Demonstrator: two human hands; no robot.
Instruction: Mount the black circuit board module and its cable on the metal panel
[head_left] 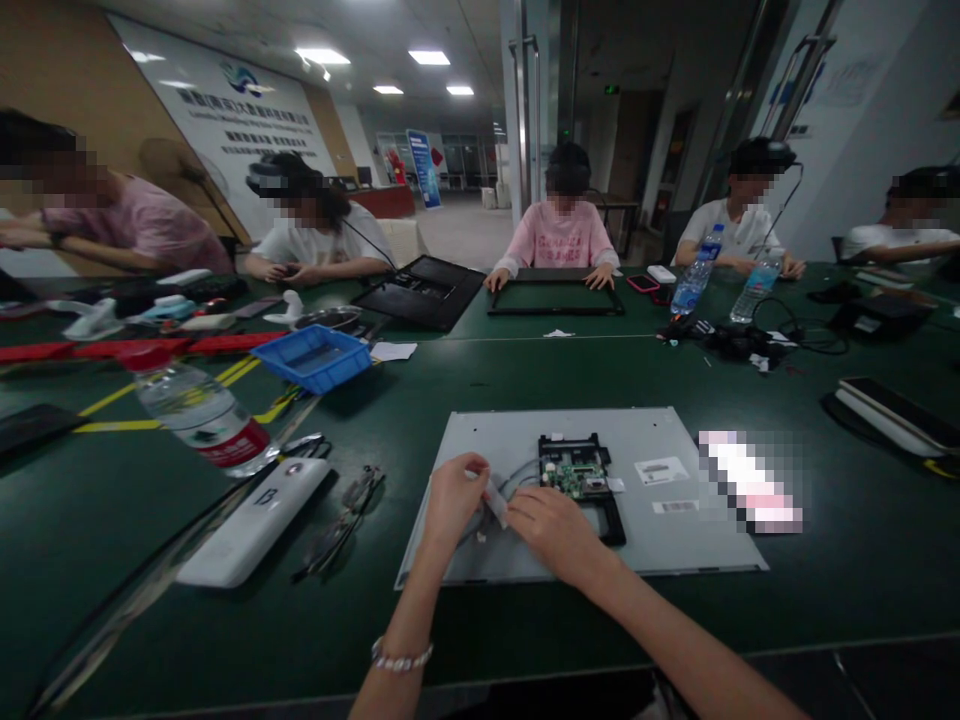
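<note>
A grey metal panel lies flat on the green table in front of me. A black frame with a small green circuit board sits on its middle, with thin grey cables running left from it. My left hand pinches a small pale strip, perhaps tape, over the panel's left part. My right hand rests knuckles up beside it, fingers closed on the same strip. A beaded bracelet is on my left wrist.
A water bottle lies on its side at the left, beside a white oblong device and a blue tray. Several people sit across the table with black frames, bottles and cables. A flat dark device lies at right.
</note>
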